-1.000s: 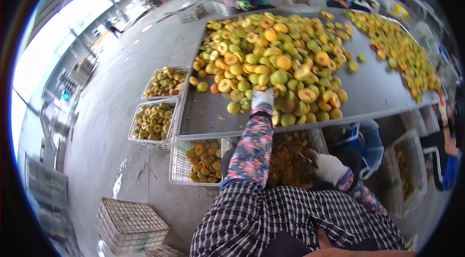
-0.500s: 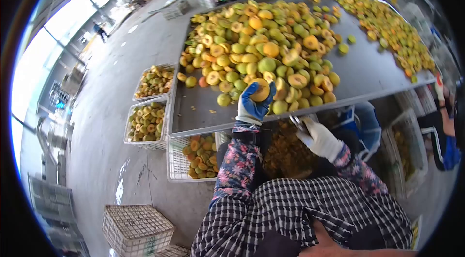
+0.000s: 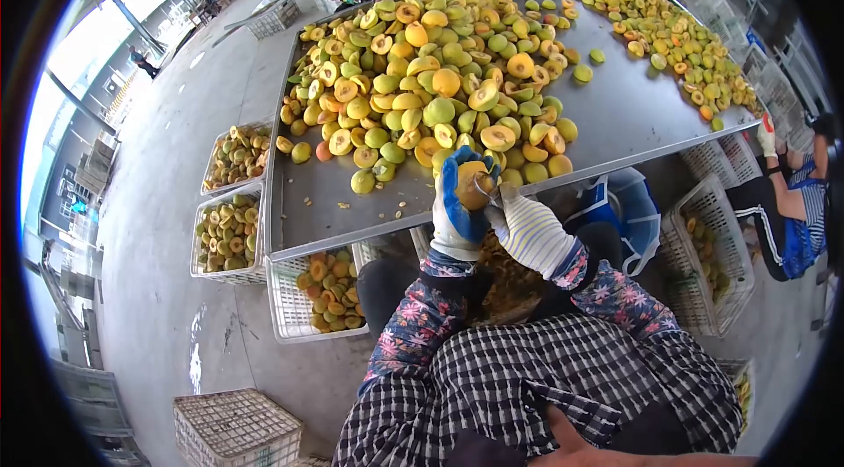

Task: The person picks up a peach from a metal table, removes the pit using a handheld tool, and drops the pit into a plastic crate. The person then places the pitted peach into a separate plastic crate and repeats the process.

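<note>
My left hand (image 3: 457, 219), in a white glove with blue coating, is closed around a yellow peach half (image 3: 475, 186) above the table's near edge. My right hand (image 3: 533, 231), in a white knitted glove, grips a small metal tool (image 3: 498, 195) with its tip against the fruit. Much of the tool is hidden by the fingers. Just beyond both hands, a large heap of halved yellow-green peaches (image 3: 413, 89) covers the steel table (image 3: 343, 219). Many show brown hollows or pits in their cut faces.
Crates of peach halves stand left of the table, including a white crate (image 3: 290, 316) under its corner. An upturned crate (image 3: 236, 426) sits lower left. A blue bucket (image 3: 631, 212) and another crate (image 3: 734, 278) are at right. Co-workers sit across the table and at right.
My right hand has come up and left, bringing the metal tool against the peach half. My left hand still holds the fruit, now turned. The whole view has shifted slightly.
</note>
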`<state>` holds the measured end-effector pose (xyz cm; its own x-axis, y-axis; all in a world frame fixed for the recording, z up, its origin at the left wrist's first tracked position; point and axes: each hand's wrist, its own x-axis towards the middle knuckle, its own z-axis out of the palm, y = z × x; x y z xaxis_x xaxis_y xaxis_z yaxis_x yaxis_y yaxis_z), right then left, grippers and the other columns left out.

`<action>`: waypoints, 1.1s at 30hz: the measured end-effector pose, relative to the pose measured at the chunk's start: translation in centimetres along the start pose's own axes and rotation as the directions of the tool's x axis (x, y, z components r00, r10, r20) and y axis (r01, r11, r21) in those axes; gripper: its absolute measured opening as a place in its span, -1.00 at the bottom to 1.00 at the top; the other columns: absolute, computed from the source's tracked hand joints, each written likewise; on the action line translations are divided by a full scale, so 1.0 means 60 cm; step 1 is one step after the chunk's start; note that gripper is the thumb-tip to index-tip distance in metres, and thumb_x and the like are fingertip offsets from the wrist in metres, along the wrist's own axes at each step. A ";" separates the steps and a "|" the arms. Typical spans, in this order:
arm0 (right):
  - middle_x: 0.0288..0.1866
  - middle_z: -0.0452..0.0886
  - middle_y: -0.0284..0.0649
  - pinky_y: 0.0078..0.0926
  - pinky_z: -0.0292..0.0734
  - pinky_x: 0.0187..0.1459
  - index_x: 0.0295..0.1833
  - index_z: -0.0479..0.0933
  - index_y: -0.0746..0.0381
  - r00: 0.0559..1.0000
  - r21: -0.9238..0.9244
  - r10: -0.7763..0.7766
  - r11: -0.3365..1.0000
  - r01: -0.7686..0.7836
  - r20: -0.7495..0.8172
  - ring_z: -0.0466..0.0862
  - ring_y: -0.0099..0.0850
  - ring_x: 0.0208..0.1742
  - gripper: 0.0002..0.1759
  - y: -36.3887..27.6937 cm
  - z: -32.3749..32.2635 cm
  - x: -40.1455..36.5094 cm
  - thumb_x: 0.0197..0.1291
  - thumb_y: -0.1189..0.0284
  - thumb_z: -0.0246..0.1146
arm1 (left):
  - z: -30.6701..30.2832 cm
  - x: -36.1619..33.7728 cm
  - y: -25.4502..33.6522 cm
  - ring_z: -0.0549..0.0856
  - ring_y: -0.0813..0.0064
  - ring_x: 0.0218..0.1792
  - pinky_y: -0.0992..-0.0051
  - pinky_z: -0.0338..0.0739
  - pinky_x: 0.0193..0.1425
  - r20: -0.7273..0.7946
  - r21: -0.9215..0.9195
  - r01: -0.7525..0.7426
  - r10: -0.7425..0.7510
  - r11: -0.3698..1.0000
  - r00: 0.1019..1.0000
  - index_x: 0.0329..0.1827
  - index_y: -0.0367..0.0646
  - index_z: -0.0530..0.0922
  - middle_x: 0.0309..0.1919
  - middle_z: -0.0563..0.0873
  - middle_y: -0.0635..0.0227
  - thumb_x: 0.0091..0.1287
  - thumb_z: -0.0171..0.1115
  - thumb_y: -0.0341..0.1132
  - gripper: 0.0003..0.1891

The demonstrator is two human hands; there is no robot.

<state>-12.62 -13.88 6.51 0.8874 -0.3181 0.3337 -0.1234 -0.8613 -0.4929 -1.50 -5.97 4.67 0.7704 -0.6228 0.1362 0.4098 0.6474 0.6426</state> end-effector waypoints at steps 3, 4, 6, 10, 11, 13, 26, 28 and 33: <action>-0.38 0.63 0.09 0.03 0.54 -0.32 0.07 0.34 0.37 1.000 0.057 -0.005 0.998 0.004 0.013 0.64 0.14 -0.35 -0.64 -0.004 0.000 -0.002 0.32 0.36 0.21 | -0.009 -0.008 -0.016 0.60 0.26 0.16 0.23 0.51 0.34 0.138 0.630 -0.314 0.295 0.711 0.946 0.26 -0.26 0.37 0.09 0.55 0.15 0.51 0.05 -0.27 -0.65; -0.37 0.63 0.10 0.03 0.54 -0.32 0.08 0.33 0.38 1.000 0.099 -0.017 0.995 0.016 0.012 0.64 0.15 -0.35 -0.63 0.000 0.005 -0.003 0.33 0.36 0.20 | -0.008 -0.010 -0.018 0.60 0.27 0.16 0.24 0.51 0.34 0.168 0.698 -0.354 0.338 0.623 0.926 0.25 -0.27 0.37 0.09 0.55 0.15 0.51 0.04 -0.28 -0.65; -0.35 0.63 0.12 0.01 0.54 -0.29 0.09 0.33 0.38 0.998 0.150 -0.067 0.987 0.065 0.008 0.63 0.15 -0.34 -0.63 0.012 0.016 -0.003 0.34 0.35 0.19 | -0.015 -0.012 -0.020 0.59 0.29 0.18 0.29 0.50 0.35 0.205 0.763 -0.394 0.386 0.513 0.899 0.25 -0.28 0.36 0.13 0.54 0.14 0.49 0.07 -0.35 -0.66; -0.32 0.63 0.11 -0.08 0.56 -0.18 0.12 0.34 0.38 0.985 0.015 -0.123 0.992 0.122 0.119 0.63 0.09 -0.26 -0.63 0.020 -0.003 0.002 0.38 0.33 0.15 | -0.014 -0.010 -0.031 0.59 0.25 0.21 0.25 0.50 0.35 0.163 0.585 -0.344 0.309 0.734 0.937 0.26 -0.29 0.36 0.18 0.54 0.14 0.55 0.01 -0.19 -0.61; -0.31 0.63 0.10 -0.11 0.57 -0.15 0.12 0.35 0.38 0.979 -0.063 -0.106 0.991 0.119 0.175 0.63 0.07 -0.24 -0.64 0.020 -0.013 0.005 0.40 0.33 0.14 | -0.016 -0.011 -0.028 0.59 0.24 0.21 0.23 0.50 0.35 0.220 0.611 -0.357 0.281 0.707 0.934 0.26 -0.28 0.36 0.18 0.55 0.14 0.57 -0.04 -0.12 -0.59; -0.30 0.65 0.06 -0.12 0.58 -0.27 0.15 0.32 0.42 0.973 -0.010 -0.138 0.990 0.143 0.184 0.67 0.04 -0.27 -0.57 0.067 0.009 0.009 0.36 0.31 0.17 | -0.028 0.000 -0.008 0.61 0.21 0.19 0.17 0.51 0.34 0.046 -0.063 0.176 -0.174 0.982 0.984 0.26 -0.25 0.38 0.16 0.58 0.13 0.57 -0.04 -0.07 -0.57; -0.32 0.65 0.11 -0.06 0.56 -0.29 0.15 0.31 0.46 0.940 0.050 -0.096 0.995 0.084 0.327 0.67 0.11 -0.27 -0.53 0.033 0.006 -0.001 0.27 0.37 0.23 | -0.066 0.013 -0.030 0.69 0.24 -0.14 0.17 0.64 0.05 -0.086 0.276 0.110 -0.090 0.955 0.992 0.00 -0.23 0.51 -0.21 0.63 0.26 0.51 0.13 0.00 -0.60; -0.30 0.66 0.11 -0.07 0.56 -0.28 0.17 0.31 0.44 0.929 0.014 -0.095 0.995 0.096 0.359 0.66 0.12 -0.27 -0.55 0.039 0.008 -0.002 0.30 0.39 0.21 | -0.087 0.014 -0.045 0.71 0.26 -0.15 0.23 0.66 0.01 0.036 0.623 -0.073 0.065 0.779 0.997 0.07 -0.27 0.49 -0.18 0.66 0.24 0.51 0.12 -0.03 -0.58; -0.45 0.57 -0.23 -0.27 0.50 -0.41 0.10 0.38 0.30 0.913 0.633 -0.045 0.734 -0.246 0.407 0.59 -0.28 -0.49 -0.61 0.026 0.023 -0.006 0.43 0.20 0.15 | -0.027 -0.006 -0.008 0.76 0.35 -0.19 0.37 0.71 -0.13 -0.116 0.141 0.109 -0.093 0.984 0.989 0.13 -0.36 0.51 -0.21 0.73 0.21 0.54 0.09 -0.09 -0.57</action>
<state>-12.50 -14.60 4.53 0.9959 -0.0907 -0.0001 -0.0277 -0.3027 -0.9527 -1.16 -5.36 3.12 0.7806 -0.6249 -0.0121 0.4180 0.5075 0.7534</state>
